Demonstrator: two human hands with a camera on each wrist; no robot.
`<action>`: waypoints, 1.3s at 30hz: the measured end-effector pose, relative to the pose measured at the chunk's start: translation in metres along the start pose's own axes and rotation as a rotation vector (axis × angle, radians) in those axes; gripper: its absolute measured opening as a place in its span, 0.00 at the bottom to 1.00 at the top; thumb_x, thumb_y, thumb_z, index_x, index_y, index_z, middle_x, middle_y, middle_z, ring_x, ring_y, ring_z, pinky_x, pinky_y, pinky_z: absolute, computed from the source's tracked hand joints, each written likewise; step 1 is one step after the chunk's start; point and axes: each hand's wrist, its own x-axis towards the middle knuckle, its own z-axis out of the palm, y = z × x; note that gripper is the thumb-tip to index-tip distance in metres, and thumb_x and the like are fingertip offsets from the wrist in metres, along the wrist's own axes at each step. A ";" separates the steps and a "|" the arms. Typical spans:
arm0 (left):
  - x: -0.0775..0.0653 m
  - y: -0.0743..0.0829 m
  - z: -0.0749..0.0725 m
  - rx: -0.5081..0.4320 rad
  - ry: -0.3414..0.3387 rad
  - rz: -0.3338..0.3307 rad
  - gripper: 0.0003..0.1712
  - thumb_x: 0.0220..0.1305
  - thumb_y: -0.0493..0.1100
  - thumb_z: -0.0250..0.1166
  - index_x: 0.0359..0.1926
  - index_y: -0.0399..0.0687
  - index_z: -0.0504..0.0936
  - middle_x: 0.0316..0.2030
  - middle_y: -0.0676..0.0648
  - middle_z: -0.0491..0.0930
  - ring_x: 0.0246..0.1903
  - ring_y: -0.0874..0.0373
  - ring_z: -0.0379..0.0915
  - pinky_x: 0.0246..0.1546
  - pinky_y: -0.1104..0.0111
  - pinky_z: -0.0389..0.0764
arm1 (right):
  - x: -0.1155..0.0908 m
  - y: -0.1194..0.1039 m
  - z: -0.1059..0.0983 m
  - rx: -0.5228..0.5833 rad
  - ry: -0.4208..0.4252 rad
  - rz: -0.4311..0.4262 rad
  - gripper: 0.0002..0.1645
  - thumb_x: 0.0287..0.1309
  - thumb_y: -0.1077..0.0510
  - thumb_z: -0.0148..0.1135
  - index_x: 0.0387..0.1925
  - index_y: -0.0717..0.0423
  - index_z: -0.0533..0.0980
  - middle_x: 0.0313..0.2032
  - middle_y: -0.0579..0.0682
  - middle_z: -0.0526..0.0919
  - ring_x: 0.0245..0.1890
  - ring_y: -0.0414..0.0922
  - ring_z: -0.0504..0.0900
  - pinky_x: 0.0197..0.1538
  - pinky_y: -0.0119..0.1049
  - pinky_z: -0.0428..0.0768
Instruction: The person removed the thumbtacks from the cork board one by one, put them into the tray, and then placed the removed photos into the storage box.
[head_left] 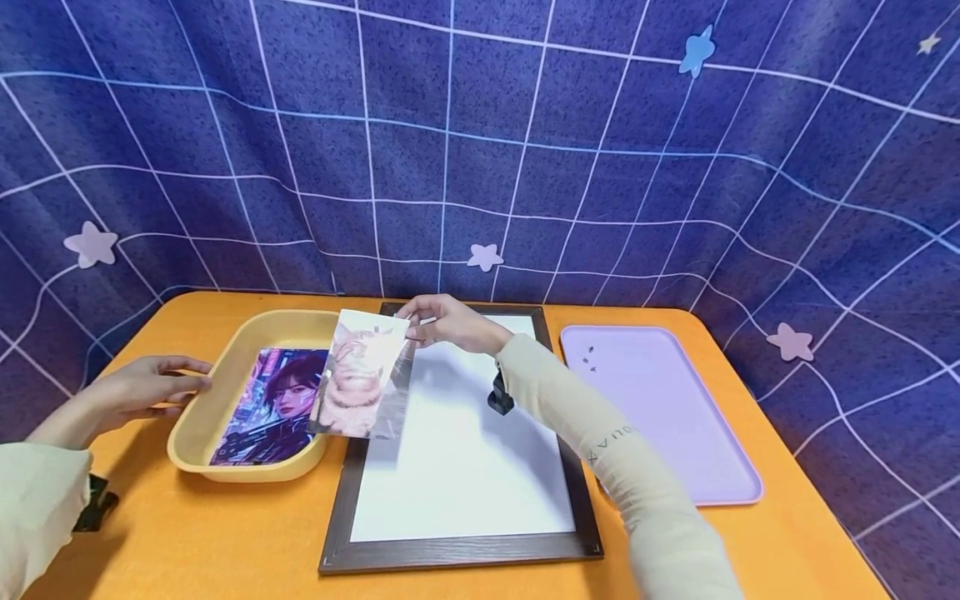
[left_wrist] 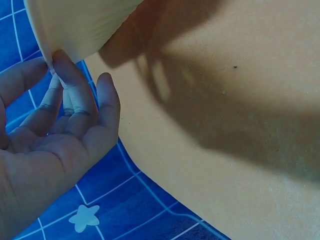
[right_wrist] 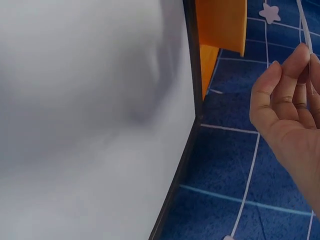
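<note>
My right hand pinches a photo print by its upper right corner. Pale pink and white, the print hangs tilted over the left side of a dark-framed white board and overlaps the yellow bin in the head view. In the right wrist view only its thin edge shows between thumb and fingers. With thumb and fingers, my left hand grips the bin's left rim, as the left wrist view also shows at the bin wall. Inside the bin lies another print, of a dark-haired figure.
A lilac tray with several tiny dark pieces stands right of the board. Beneath everything is an orange tabletop. A blue grid-patterned cloth with stars hangs behind. Black wrist mounts show near each sleeve.
</note>
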 end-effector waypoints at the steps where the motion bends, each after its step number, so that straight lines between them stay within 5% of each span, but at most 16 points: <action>1: 0.000 0.000 0.000 -0.001 0.003 -0.003 0.35 0.65 0.50 0.54 0.61 0.25 0.56 0.35 0.59 0.75 0.31 0.68 0.71 0.35 0.69 0.76 | 0.002 -0.001 0.002 0.008 0.001 0.004 0.17 0.56 0.71 0.54 0.50 0.66 0.70 0.30 0.49 0.75 0.31 0.40 0.76 0.52 0.54 0.73; 6: -0.001 -0.001 -0.001 0.001 0.003 0.001 0.35 0.65 0.50 0.54 0.60 0.26 0.57 0.35 0.60 0.76 0.32 0.68 0.72 0.36 0.68 0.77 | 0.015 -0.003 0.015 0.027 0.004 0.024 0.17 0.57 0.71 0.55 0.49 0.65 0.70 0.30 0.48 0.75 0.30 0.40 0.75 0.47 0.46 0.77; 19: 0.002 -0.004 0.000 -0.013 0.003 0.001 0.34 0.65 0.51 0.55 0.60 0.28 0.59 0.35 0.60 0.76 0.33 0.68 0.72 0.35 0.69 0.77 | 0.041 -0.014 0.047 0.059 0.013 0.026 0.16 0.57 0.70 0.54 0.48 0.66 0.71 0.30 0.50 0.76 0.27 0.42 0.76 0.52 0.55 0.73; 26: 0.000 -0.001 0.000 -0.029 -0.004 0.017 0.23 0.65 0.48 0.54 0.55 0.38 0.67 0.33 0.62 0.75 0.32 0.69 0.71 0.34 0.70 0.76 | 0.056 -0.019 0.061 0.082 0.046 0.026 0.15 0.56 0.71 0.55 0.47 0.66 0.71 0.29 0.49 0.75 0.26 0.42 0.76 0.36 0.35 0.79; 30: -0.001 0.000 0.000 -0.031 -0.004 0.013 0.21 0.66 0.48 0.54 0.54 0.40 0.68 0.33 0.62 0.75 0.32 0.70 0.71 0.34 0.70 0.76 | 0.063 -0.020 0.069 0.073 0.071 0.013 0.14 0.55 0.71 0.56 0.46 0.67 0.72 0.27 0.49 0.76 0.25 0.42 0.76 0.40 0.43 0.80; 34: -0.001 -0.001 0.000 -0.052 -0.002 0.007 0.10 0.65 0.49 0.54 0.46 0.57 0.71 0.32 0.64 0.75 0.31 0.71 0.71 0.33 0.71 0.76 | 0.068 -0.022 0.076 0.052 0.085 -0.008 0.15 0.56 0.71 0.55 0.47 0.67 0.71 0.28 0.49 0.75 0.26 0.42 0.75 0.49 0.52 0.76; 39: 0.000 -0.003 0.000 -0.047 0.000 0.009 0.12 0.65 0.49 0.55 0.48 0.54 0.71 0.32 0.64 0.75 0.31 0.71 0.71 0.33 0.71 0.76 | 0.073 -0.021 0.084 -0.001 0.096 -0.018 0.15 0.55 0.71 0.56 0.47 0.66 0.72 0.29 0.51 0.76 0.26 0.38 0.75 0.36 0.37 0.80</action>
